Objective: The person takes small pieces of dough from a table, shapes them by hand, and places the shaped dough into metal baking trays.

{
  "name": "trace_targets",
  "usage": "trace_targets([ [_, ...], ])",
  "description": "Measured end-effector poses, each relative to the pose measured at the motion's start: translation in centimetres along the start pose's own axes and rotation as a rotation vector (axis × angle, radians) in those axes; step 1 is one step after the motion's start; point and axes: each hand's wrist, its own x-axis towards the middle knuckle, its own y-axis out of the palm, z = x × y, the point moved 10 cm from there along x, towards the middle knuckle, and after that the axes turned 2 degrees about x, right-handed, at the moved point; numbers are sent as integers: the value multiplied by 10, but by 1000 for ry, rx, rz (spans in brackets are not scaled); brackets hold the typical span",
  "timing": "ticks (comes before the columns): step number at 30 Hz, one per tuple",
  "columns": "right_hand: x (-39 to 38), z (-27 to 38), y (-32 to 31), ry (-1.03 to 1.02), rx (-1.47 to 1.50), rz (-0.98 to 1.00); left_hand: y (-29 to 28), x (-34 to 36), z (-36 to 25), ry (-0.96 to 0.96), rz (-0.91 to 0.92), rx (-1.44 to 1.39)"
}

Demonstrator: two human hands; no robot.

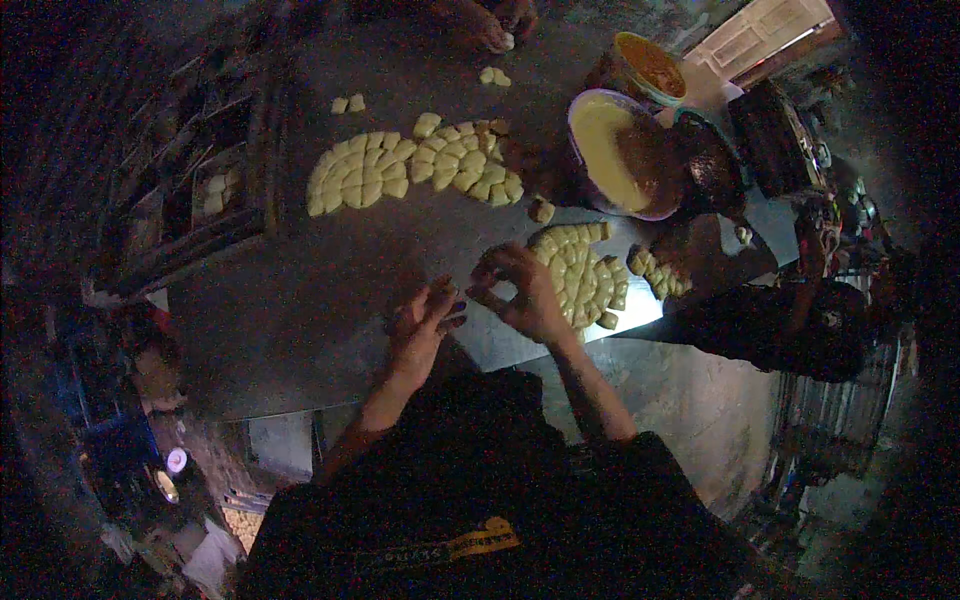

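Observation:
My left hand (425, 322) and my right hand (517, 290) meet fingertip to fingertip just above the grey metal table (300, 300). The right hand's fingers curl into a ring and the left hand's fingers point toward them. The light is too dim to show whether anything sits between them. Just right of my right hand lies a round cluster of pale dough pieces (582, 275). A longer curved band of dough pieces (410, 165) lies farther back on the table.
A large bowl of yellow filling (605, 150) and a bowl of orange paste (650, 65) stand at the back right. Another person's hand (490, 28) works at the far edge. A co-worker's arm (700, 262) reaches in on the right. Trays (215, 190) sit at the left.

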Motion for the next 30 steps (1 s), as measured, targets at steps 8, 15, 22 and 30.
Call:
trace_targets([
  [8, -46, -2, -66, 199, 109, -333, 86, 13, 12, 67, -15, 102],
  [15, -94, -42, -111, 352, 707, -212, 238, -47, -42, 1091, 287, 1112],
  [22, -127, -34, -105, 447, 1005, 35, 257, -58, -26, 1133, 587, 936],
  [30, -83, -35, -132, 480, 933, 448, 245, -17, -1, 736, 253, 558],
])
